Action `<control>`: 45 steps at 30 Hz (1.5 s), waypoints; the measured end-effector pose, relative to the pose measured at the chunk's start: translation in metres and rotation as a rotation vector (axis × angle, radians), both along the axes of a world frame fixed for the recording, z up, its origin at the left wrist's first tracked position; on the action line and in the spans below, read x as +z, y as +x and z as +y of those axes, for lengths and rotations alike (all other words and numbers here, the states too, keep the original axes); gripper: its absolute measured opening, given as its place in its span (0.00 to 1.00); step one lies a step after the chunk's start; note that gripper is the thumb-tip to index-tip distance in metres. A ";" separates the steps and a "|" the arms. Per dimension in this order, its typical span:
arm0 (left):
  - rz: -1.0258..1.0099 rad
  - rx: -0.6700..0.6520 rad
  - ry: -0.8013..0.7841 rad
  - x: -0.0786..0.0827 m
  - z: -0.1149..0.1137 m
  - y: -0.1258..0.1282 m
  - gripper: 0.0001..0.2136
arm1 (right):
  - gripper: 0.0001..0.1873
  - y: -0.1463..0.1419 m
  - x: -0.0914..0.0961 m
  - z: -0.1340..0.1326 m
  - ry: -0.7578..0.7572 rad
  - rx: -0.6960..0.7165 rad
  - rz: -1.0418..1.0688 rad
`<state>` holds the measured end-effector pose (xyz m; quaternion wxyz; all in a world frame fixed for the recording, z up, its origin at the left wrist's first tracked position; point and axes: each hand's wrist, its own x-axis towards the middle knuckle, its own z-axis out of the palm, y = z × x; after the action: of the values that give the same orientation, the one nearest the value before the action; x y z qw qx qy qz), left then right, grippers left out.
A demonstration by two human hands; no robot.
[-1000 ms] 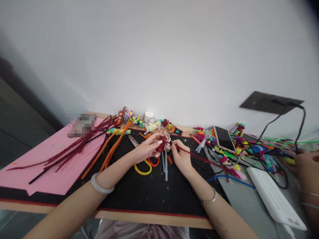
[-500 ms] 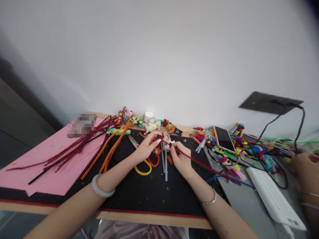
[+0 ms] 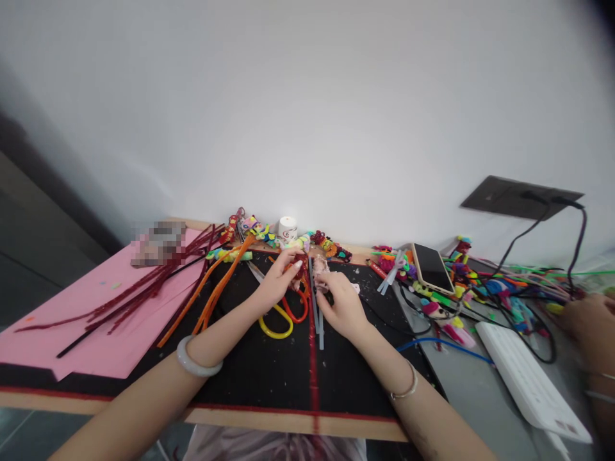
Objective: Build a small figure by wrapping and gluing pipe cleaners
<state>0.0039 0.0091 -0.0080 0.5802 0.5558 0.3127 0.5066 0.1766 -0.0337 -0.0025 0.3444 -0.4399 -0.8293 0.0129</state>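
Observation:
Both my hands meet over the black mat (image 3: 269, 371) near its far edge. My left hand (image 3: 278, 282) is closed, pinching a small pinkish figure wrapped in dark red pipe cleaner (image 3: 313, 358). My right hand (image 3: 340, 306) is closed on that same pipe cleaner close to the figure. The pipe cleaner's long free end runs straight toward me across the mat and over the table's front edge. Yellow-handled scissors (image 3: 276, 323) and red-handled scissors (image 3: 294, 312) lie just under my hands, beside clear glue sticks (image 3: 320, 330).
A pink sheet (image 3: 91, 326) with dark red pipe cleaners (image 3: 139, 288) lies at left, orange ones (image 3: 211, 291) beside it. Colourful craft bits, a white jar (image 3: 287, 227) and a phone (image 3: 431, 267) line the back. A white power strip (image 3: 526, 384), cables and another person's hand (image 3: 583, 323) are at right.
The red pipe cleaner's free end swung from pointing right across the mat to pointing straight toward me. My hands shifted slightly left and farther back, turning the figure.

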 end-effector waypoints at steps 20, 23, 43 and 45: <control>-0.357 -0.162 -0.284 0.006 0.002 -0.005 0.12 | 0.14 0.022 -0.016 0.023 -0.205 -0.366 -0.054; -0.352 -0.162 -0.279 0.005 0.003 -0.005 0.11 | 0.06 0.022 -0.017 0.026 -0.210 -0.305 0.126; -0.277 -0.181 -0.245 0.003 0.002 -0.003 0.15 | 0.12 0.013 -0.017 0.018 -0.273 -0.085 0.503; -0.272 -0.188 -0.224 0.003 0.002 -0.003 0.15 | 0.13 0.013 -0.018 0.018 -0.273 -0.086 0.496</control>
<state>0.0010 0.0112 -0.0046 0.7201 0.4407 0.2326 0.4828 0.1901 -0.0157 -0.0202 0.4745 -0.5005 -0.6909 0.2169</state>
